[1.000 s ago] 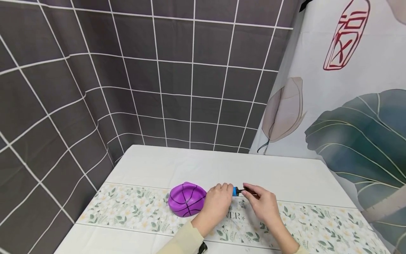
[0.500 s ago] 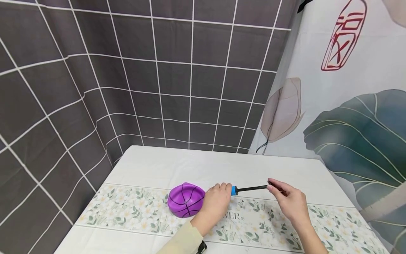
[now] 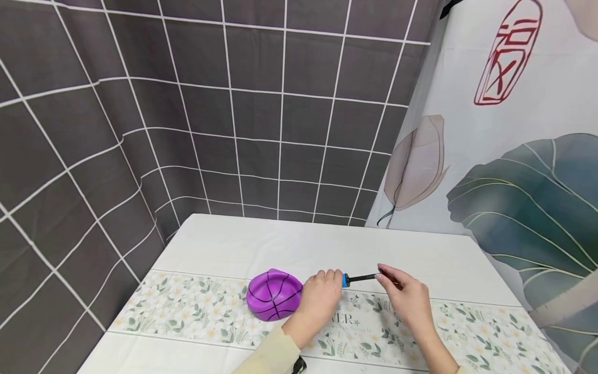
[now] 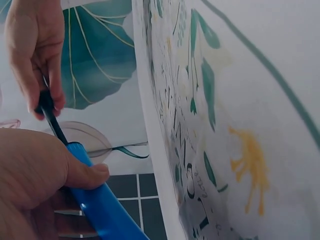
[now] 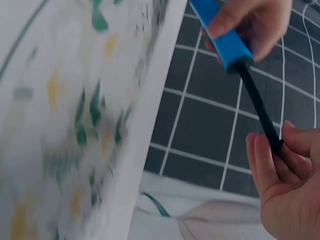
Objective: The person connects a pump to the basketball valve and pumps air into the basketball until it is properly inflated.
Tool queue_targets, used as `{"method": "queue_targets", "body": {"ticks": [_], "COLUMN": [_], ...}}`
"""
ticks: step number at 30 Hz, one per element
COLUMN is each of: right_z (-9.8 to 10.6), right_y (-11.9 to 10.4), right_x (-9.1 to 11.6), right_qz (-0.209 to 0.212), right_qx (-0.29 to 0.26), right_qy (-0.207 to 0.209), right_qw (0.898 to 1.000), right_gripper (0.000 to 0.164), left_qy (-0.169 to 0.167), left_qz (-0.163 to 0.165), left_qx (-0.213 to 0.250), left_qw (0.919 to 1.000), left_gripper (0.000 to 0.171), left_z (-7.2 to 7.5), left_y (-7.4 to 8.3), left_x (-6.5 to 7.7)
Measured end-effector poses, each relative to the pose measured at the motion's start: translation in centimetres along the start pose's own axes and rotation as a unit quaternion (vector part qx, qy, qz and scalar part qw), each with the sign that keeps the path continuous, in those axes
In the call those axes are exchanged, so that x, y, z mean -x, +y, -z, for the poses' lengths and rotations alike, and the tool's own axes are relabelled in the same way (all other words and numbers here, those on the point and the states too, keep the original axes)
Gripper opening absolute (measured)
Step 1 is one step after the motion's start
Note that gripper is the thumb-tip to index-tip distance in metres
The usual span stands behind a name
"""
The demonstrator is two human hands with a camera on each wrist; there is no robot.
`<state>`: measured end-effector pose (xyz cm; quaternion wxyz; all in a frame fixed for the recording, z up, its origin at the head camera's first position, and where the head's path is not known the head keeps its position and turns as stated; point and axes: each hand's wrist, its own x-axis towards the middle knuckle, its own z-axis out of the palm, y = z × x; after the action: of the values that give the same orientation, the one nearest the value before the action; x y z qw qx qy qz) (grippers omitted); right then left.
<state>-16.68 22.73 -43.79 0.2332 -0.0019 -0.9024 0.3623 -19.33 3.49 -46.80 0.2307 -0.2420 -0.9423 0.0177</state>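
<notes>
A blue hand pump (image 4: 107, 210) with a black rod is held between both hands. My left hand (image 3: 320, 298) grips its blue barrel, thumb along the side in the left wrist view. With curled fingers, my right hand (image 3: 408, 298) holds the black handle at the end of the rod (image 5: 260, 107), which is partly drawn out of the barrel. Just left of the left hand sits a purple ball (image 3: 274, 295) with black lines, caved in at the top like a bowl. The left hand hides the pump's far end, so whether it joins the ball cannot be seen.
A white table (image 3: 327, 244) with a floral printed band lies beneath the hands. Behind it hangs a dark grid-patterned curtain (image 3: 257, 119). To the right is a white cloth (image 3: 467, 171) with large leaf prints.
The right hand pulled the rod out to the right, then moved partway back toward the barrel. The left hand and the purple ball have stayed nearly in place.
</notes>
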Motion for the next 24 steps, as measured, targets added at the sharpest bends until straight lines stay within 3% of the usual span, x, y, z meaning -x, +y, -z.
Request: {"method": "queue_targets", "body": {"ticks": [9, 13, 18, 24], "right_z": [-3.4, -3.9, -3.1, -0.5], "right_y": [-1.1, -1.0, -0.3, 1.3], "right_x": [0.6, 0.7, 0.6, -0.1], "right_qz": [-0.003, 0.002, -0.056, -0.149], "right_qx": [-0.018, -0.025, -0.029, -0.061], "right_qy": [-0.037, -0.045, -0.075, -0.102], "right_qw": [0.999, 0.999, 0.995, 0.982], "right_gripper": [0.026, 0.024, 0.026, 0.035], "left_qy": [0.007, 0.002, -0.039, -0.062], "left_qz": [0.0, 0.001, 0.008, 0.022], "left_qx": [-0.038, -0.041, -0.043, -0.06], "left_qw": [0.9993, 0.9992, 0.9983, 0.9961], "left_gripper": [0.03, 0.027, 0.029, 0.027], "left_z": [-0.2, -0.1, 0.2, 0.2], "left_y": [0.6, 0.8, 1.4, 1.9], "left_x": [-0.1, 0.0, 0.1, -0.1]}}
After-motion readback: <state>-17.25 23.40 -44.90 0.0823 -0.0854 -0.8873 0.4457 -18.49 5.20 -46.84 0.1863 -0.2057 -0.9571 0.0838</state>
